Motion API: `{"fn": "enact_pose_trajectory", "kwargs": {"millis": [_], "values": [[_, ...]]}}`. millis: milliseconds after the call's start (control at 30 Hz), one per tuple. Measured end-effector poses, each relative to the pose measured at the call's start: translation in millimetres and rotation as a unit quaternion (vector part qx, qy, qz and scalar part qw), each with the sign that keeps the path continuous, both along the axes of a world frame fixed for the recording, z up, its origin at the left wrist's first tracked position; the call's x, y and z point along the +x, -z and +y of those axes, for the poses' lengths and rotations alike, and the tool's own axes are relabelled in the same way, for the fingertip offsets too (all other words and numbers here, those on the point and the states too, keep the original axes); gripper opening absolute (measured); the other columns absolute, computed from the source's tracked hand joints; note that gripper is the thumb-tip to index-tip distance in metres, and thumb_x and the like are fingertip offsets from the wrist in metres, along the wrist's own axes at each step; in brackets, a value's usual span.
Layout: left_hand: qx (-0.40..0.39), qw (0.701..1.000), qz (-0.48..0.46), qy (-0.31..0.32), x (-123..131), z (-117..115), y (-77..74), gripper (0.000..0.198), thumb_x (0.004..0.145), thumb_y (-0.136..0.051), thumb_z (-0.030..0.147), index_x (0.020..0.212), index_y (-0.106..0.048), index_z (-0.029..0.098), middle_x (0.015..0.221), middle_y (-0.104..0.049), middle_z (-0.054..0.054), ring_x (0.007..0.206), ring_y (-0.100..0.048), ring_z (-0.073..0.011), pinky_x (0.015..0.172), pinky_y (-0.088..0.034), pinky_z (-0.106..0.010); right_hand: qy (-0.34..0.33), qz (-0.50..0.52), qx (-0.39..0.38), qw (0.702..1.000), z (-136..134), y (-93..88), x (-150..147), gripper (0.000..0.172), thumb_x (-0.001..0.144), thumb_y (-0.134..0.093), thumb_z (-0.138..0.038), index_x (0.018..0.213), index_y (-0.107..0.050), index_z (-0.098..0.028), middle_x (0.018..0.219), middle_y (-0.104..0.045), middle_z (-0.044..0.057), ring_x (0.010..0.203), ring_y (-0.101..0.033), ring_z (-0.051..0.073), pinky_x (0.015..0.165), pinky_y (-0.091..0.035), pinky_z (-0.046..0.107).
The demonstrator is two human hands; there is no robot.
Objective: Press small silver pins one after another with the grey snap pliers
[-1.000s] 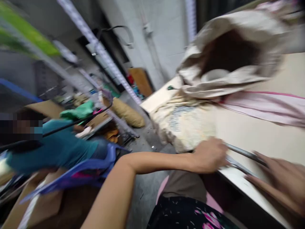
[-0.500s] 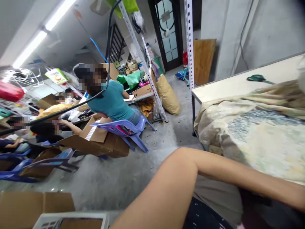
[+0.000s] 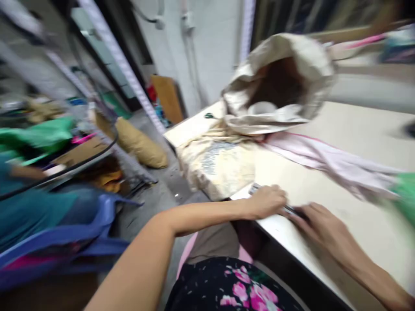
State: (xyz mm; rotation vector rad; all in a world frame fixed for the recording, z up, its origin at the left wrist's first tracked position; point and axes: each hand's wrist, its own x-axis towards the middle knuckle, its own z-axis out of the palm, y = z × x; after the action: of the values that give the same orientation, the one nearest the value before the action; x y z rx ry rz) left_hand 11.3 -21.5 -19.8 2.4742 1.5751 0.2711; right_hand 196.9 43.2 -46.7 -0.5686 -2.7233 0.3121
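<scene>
Reference item: the open sack (image 3: 240, 97), standing on the table (image 3: 366, 134) with its mouth turned toward the wearer. A white round object (image 3: 262, 108) sits inside the lower lip of the mouth.

Metal tool (image 3: 293, 210): located on the wearer's side of the sack, close to the table edge. Both hands grip it. Its exact type cannot be told, as the hands cover most of it and the view is blurred.

Left hand (image 3: 267, 202): below the sack in view; fingers curled closed around the tool, one end protruding past the hand.
Right hand (image 3: 320, 222): below and to the right of the sack; fingers bent and closed on the dark end of the tool. The palm is hidden.

Stained cloth (image 3: 233, 172): adjoining the sack, lower left, overhanging the table edge. Thin grey pieces (image 3: 214, 157) lie on it.
Scissors (image 3: 209, 115): on the table, just left of the sack.
Pink-edged cloth (image 3: 311, 151): runs rightward from below the sack toward a green cloth (image 3: 407, 194).
Co-worker (image 3: 35, 211): teal top, seated on a blue chair (image 3: 106, 211), well left of the sack.
</scene>
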Motion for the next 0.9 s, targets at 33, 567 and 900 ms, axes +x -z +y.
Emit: {"fn": "enact_pose_trajectory", "kwargs": {"millis": [33, 567, 900], "values": [[0.022, 1.0, -0.004, -0.022, 2.2, -5.2, 2.0, 0.029, 0.088, -0.061, 0.041, 0.094, -0.065, 0.013, 0.1, -0.067, -0.013, 0.1, -0.062, -0.0248, 0.088, -0.052, -0.039, 0.031, -0.015, -0.005, 0.999, -6.7, -7.4, 10.2, 0.03, 0.094, -0.043, -0.048, 0.097, -0.061, -0.024, 0.084, -0.057, 0.011, 0.081, -0.058, 0.028, 0.07, -0.05, 0.04], [0.122, 0.989, -0.079, -0.023, 1.7, -66.0, 25.5, 0.05, 0.094, -0.048, 0.046, 0.13, -0.052, 0.012, 0.138, -0.054, -0.017, 0.137, -0.04, -0.032, 0.113, -0.033, -0.056, 0.083, -0.098, 0.003, 0.992, 31.5, -47.7, -31.2, 0.022, 0.096, -0.049, -0.028, 0.098, -0.068, -0.017, 0.093, -0.063, 0.009, 0.087, -0.052, 0.022, 0.078, -0.034, 0.034], [0.092, 0.989, -0.077, 0.092, -3.0, -88.2, 5.2, 0.036, 0.096, -0.048, 0.042, 0.116, -0.06, 0.013, 0.108, -0.068, -0.011, 0.103, -0.063, -0.0201, 0.09, -0.052, -0.032, -0.176, -0.132, -0.01, 0.975, -7.7, -38.6, -115.2, 0.014, 0.09, -0.054, -0.019, 0.085, -0.067, -0.02, 0.091, -0.056, 0.006, 0.088, -0.047, 0.02, 0.074, -0.035, 0.032]]}}
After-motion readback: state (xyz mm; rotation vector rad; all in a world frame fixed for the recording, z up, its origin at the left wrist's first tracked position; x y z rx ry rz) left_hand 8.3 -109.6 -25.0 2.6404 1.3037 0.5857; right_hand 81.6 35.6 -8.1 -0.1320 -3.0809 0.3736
